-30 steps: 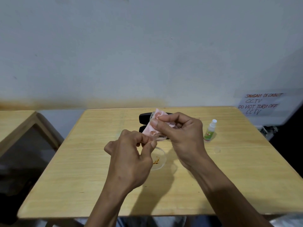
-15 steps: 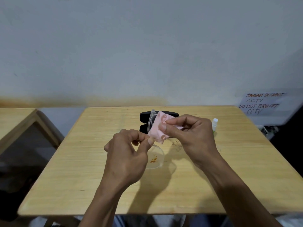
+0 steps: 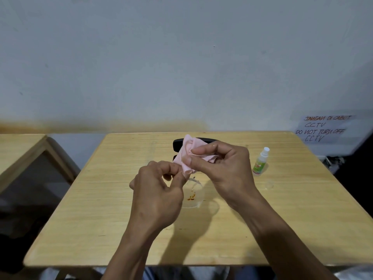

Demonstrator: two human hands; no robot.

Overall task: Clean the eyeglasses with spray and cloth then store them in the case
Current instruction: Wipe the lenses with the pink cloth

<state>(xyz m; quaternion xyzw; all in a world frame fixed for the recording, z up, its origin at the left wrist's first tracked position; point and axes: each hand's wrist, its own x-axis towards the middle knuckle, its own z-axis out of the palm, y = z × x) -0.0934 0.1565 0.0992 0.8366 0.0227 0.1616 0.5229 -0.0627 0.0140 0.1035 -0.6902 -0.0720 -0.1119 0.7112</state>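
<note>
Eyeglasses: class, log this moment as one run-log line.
phase: wiping | left hand: holds eyeglasses | right hand: pinches pink cloth | spray bottle: upright on table | case: behind hands

Left hand (image 3: pixel 159 197) and right hand (image 3: pixel 226 168) bare, with no rings, watch or gloves; both forearms uncovered to the lower frame edge, no sleeve visible; fingernails short and unpainted; clothing at the lap indistinct

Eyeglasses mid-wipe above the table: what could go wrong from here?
1. The clear eyeglasses hang from a left hand pinch; they might slip onto the table.
2. Orange specks remain on the lower lens; the pink cloth in the right hand could smear them.
</note>
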